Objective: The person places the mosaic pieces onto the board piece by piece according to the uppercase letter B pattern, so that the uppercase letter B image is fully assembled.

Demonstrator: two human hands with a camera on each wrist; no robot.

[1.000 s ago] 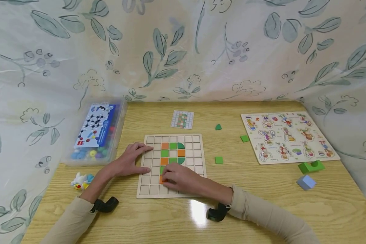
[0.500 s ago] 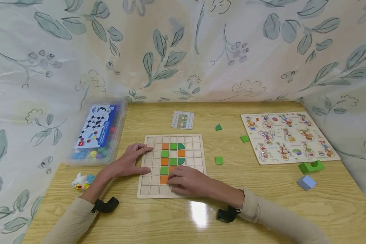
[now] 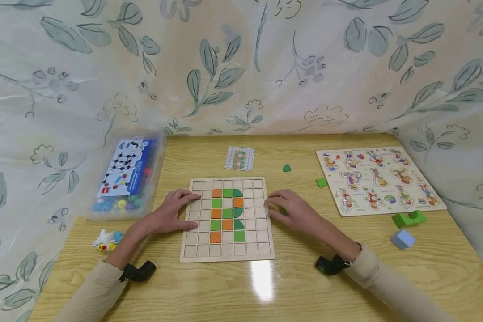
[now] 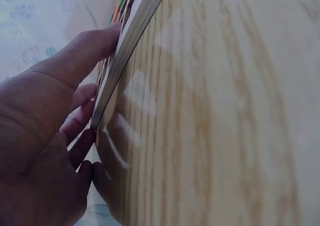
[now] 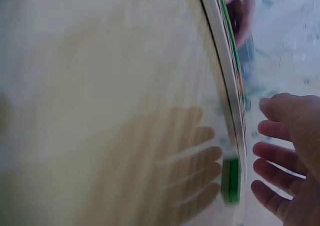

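Observation:
A square wooden grid board point(image 3: 205, 253) lies mid-table with orange, light green and rounded dark green pieces in its cells. My left hand point(image 3: 172, 211) rests on its left edge, thumb and fingers spread. In the left wrist view the left thumb point(image 4: 90, 50) touches the board's edge. At the right edge hovers my right hand point(image 3: 294, 210), fingers loosely bent and holding nothing visible. A green square tile point(image 5: 231, 181) lies on the table near those fingers; the hand mostly covers it in the head view. Farther off are a dark green rounded piece point(image 3: 287, 168) and another green tile point(image 3: 321, 182).
Behind the board lies a pattern card point(image 3: 239, 158). To the left stand a clear plastic case point(image 3: 124, 174) and small toy figures point(image 3: 107, 239). On the right are a picture puzzle board point(image 3: 380, 181), a green block point(image 3: 409, 218) and a blue block point(image 3: 403, 239).
My right hand has left the board's lower cells and moved right and away from me, past the right edge. Lower pieces it covered now show. The left hand stays put.

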